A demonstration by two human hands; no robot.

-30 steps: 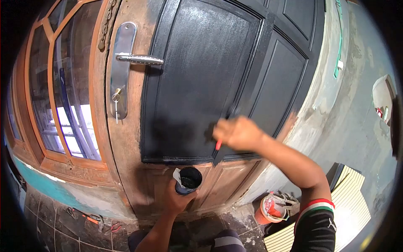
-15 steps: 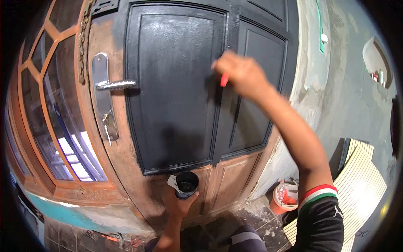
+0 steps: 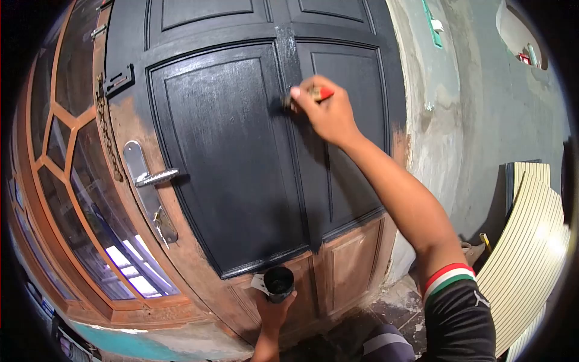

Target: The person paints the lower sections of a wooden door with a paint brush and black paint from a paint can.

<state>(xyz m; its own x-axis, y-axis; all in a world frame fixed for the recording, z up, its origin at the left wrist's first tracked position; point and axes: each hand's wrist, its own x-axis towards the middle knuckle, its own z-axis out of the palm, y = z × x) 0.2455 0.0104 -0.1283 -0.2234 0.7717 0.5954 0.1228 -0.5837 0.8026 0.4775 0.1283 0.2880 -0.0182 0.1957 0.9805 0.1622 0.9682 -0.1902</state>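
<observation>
Head view: the left hand (image 3: 274, 311) grips a dark cup (image 3: 280, 288) at six o'clock; a tilt could spill whatever is inside. Near one o'clock, the right hand (image 3: 329, 111) pinches a red-tipped brush (image 3: 318, 93), its bristles blurred; overloading could cause drips. The door (image 3: 223, 139), central, is black, glossy in patches, with bare brown wood towards six o'clock.

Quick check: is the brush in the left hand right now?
No, the right hand grips the red-ended brush, while the left hand holds the dark cup lower down.
</observation>
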